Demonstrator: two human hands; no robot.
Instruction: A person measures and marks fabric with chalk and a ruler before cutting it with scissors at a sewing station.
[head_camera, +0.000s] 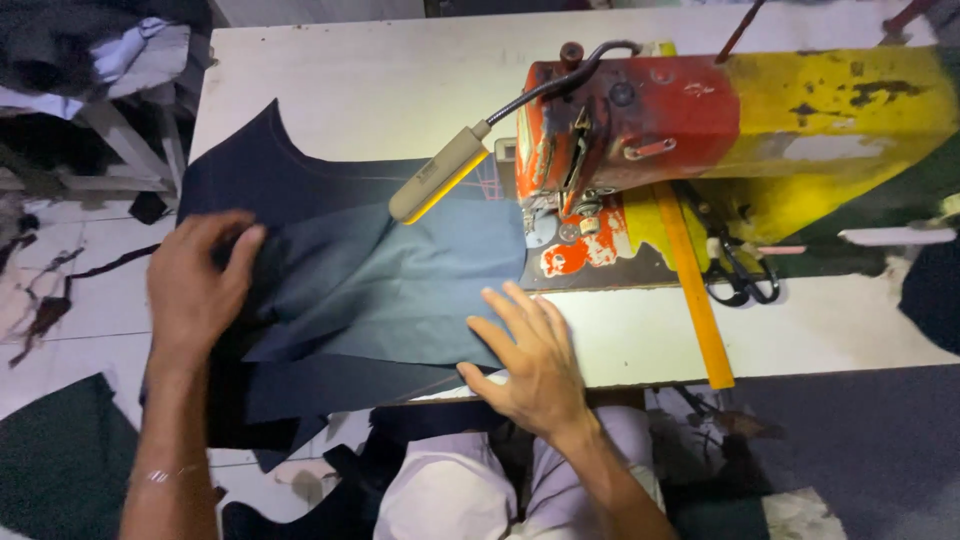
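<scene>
Two bare hands are on the work. Your left hand lies palm down on the left part of the dark navy cut fabric panels, fingers curled and close together, their tips pressing a fold of the cloth; whether they pinch it cannot be told. Your right hand rests flat at the near right corner of the same fabric, fingers spread and straight, holding it against the white worktable. The panels lie layered across the table's left half, their far right edge reaching up under the head of the worn red and yellow sewing machine, their near left part hanging over the table edge. A beige gooseneck work lamp hangs over the cloth. A long yellow ruler lies beside the machine, with black-handled scissors just right of it.
</scene>
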